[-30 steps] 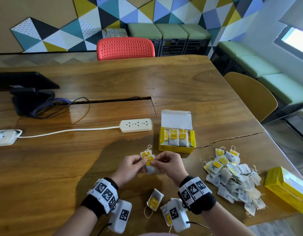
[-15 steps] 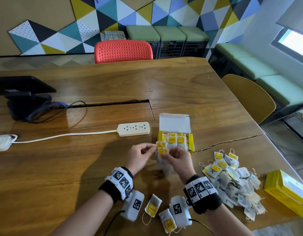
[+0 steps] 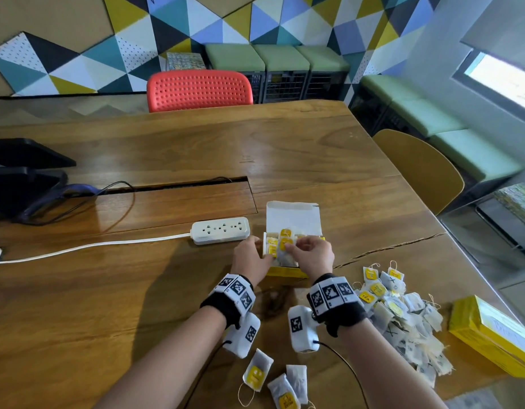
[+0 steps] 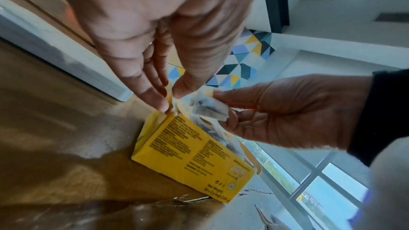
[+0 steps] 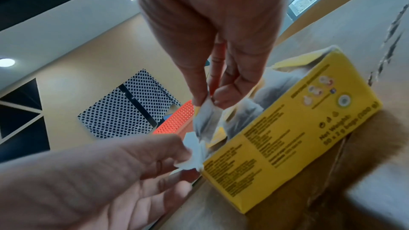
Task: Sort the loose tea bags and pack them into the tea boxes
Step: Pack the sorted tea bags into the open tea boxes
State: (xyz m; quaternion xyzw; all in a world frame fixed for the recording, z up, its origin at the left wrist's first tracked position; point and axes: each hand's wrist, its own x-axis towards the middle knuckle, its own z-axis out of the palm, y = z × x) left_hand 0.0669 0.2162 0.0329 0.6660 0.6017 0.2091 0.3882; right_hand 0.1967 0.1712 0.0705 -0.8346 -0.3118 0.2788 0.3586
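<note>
An open yellow tea box (image 3: pixel 284 272) stands mid-table with its white lid (image 3: pixel 292 215) up and tagged bags inside. My right hand (image 3: pixel 290 246) pinches a few white tea bags (image 3: pixel 283 253) with yellow tags, held upright over the box's left part, their lower ends inside it. The right wrist view shows thumb and finger of my right hand (image 5: pixel 208 100) squeezing the tea bags (image 5: pixel 204 118). My left hand (image 4: pixel 169 100) pinches the end flap at the left corner of the tea box (image 4: pixel 194 155). A pile of loose tea bags (image 3: pixel 400 317) lies to the right.
A closed yellow tea box (image 3: pixel 491 338) lies at the table's right edge. Three loose tea bags (image 3: pixel 256 373) lie near the front edge. A white power strip (image 3: pixel 220 230) sits just left of the open box, its cable running left. A black device (image 3: pixel 22 178) stands far left.
Both hands have moved away from me with the tea bags, from above the table in front of the box to the box itself. The left hand has taken hold of the box's corner.
</note>
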